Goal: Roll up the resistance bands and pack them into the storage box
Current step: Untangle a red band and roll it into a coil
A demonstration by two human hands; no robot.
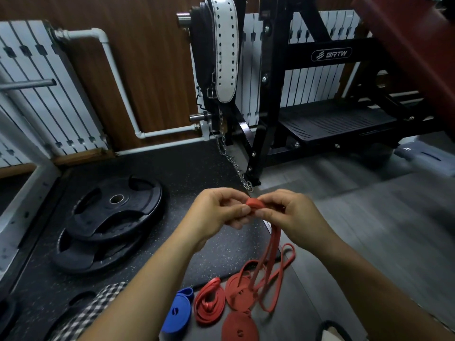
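Head view: both forearms reach up from 6 o'clock, and the left hand (pixel 216 212) and right hand (pixel 290 215) meet at centre. Their curled fingers and thumbs pinch the small rolled end of a red band (pixel 254 203), whose loose loops hang toward 6 o'clock beside coiled red bands (pixel 240 326) and a blue band (pixel 176 313). The roll hides some fingertips. A dark-rimmed object (pixel 327 324) at 5 o'clock is cut off and cannot be identified.

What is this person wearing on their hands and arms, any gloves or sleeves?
Nothing: the left hand and right hand are gloveless, with no rings or watch, and both forearms are bare. Black-and-white checked cloth shows below the left forearm, possibly clothing.
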